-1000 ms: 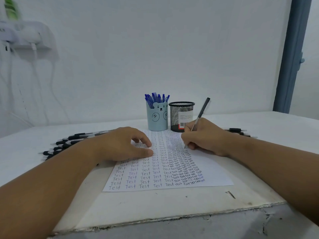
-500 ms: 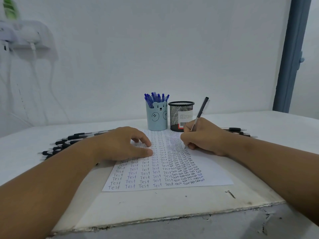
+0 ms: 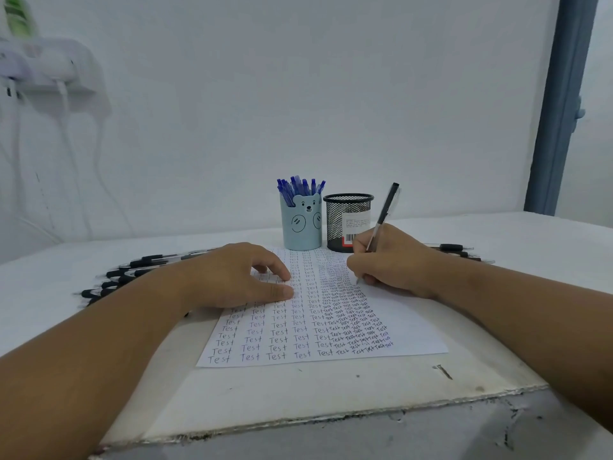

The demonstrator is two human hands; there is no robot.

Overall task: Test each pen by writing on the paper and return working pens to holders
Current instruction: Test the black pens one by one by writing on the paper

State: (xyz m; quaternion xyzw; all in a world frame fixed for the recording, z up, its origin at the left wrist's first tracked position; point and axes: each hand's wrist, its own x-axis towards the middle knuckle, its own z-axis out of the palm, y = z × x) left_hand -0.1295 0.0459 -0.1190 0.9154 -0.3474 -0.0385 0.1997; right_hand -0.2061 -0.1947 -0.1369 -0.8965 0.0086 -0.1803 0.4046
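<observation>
Right hand writes on the paper with a black pen; left hand steadies the sheet.

The right hand [image 3: 391,260] grips the black pen [image 3: 384,214] in a writing pinch, barrel tilted up and to the right, tip on the paper [image 3: 408,327] at the right edge of the columns of "Test" words. The left hand [image 3: 238,277] rests on the sheet's upper left, fingers loosely bent, thumb and fingertips pressing the paper, holding nothing. Behind the sheet stand a blue bear holder [image 3: 301,224] full of blue pens [image 3: 300,187] and, just beside it, a black mesh holder [image 3: 348,222], seemingly empty though its inside is hard to see. Black pens [image 3: 132,272] lie in a row on the tabletop [image 3: 331,393] left of the paper; a few more [image 3: 456,250] lie behind the right wrist.
</observation>
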